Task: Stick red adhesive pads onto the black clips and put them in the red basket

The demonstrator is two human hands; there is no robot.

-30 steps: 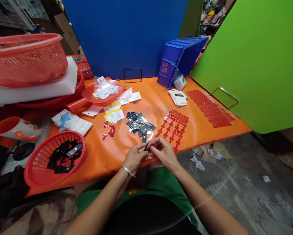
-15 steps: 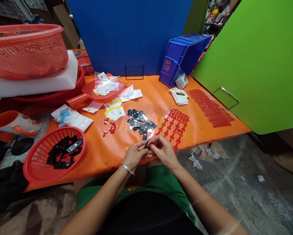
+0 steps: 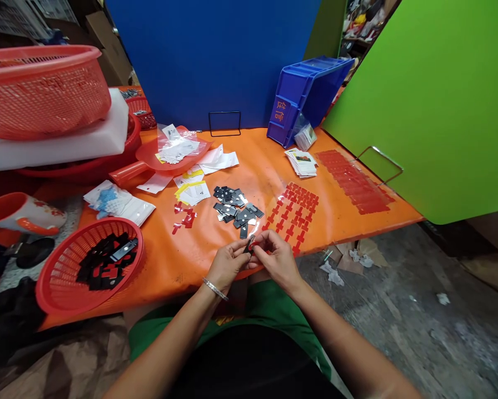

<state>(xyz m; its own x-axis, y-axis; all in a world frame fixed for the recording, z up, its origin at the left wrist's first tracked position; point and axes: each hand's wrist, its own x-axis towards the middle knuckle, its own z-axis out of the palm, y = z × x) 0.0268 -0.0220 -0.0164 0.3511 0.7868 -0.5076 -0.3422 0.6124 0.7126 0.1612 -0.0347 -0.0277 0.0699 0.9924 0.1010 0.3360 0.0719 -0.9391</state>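
Note:
My left hand (image 3: 227,266) is closed, its thumb and fingers pinching a small flat black strip (image 3: 248,245). Against that strip my right hand (image 3: 280,260) is closed too, fingertips at a small red piece that they partly hide. Both hands meet at the table's front edge. Just beyond them lies a pile of black and silvery strips (image 3: 236,208). Rows of red T-shaped stickers (image 3: 292,213) on clear film are to the right of the pile, and a few loose red pieces (image 3: 185,216) lie to its left.
At the left front stands a red basket (image 3: 49,280) with black pieces inside, near a mug (image 3: 20,213). A red dustpan (image 3: 149,155) holds bagged papers. Further right are a card stack (image 3: 302,163), a blue crate (image 3: 288,97) and red sheets (image 3: 354,180). Blue and green boards stand behind.
The view has shifted slightly, so things on the table sit a little further left. Both hands stay together at the black strip, with only slight finger movement.

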